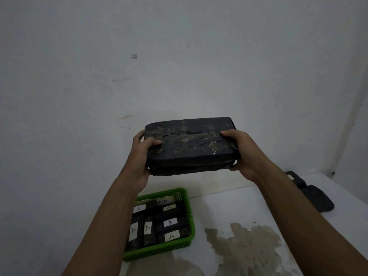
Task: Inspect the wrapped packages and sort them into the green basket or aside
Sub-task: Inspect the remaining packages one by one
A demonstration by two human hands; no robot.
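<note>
Taped black package (190, 145) raised for inspection above the table (229, 206).

Gripped at its short ends: left hand (142, 154) with thumb over the top, right hand (242, 152) likewise, probably to turn the taped face up toward the eyes. Below left, green basket (187, 198) packed with A-labelled packages (170, 223); far right, dark packages (316, 198) laid aside.

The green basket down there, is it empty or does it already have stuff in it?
Nearly full. The green basket holds several dark wrapped packages packed side by side, most bearing a white label marked A.
</note>
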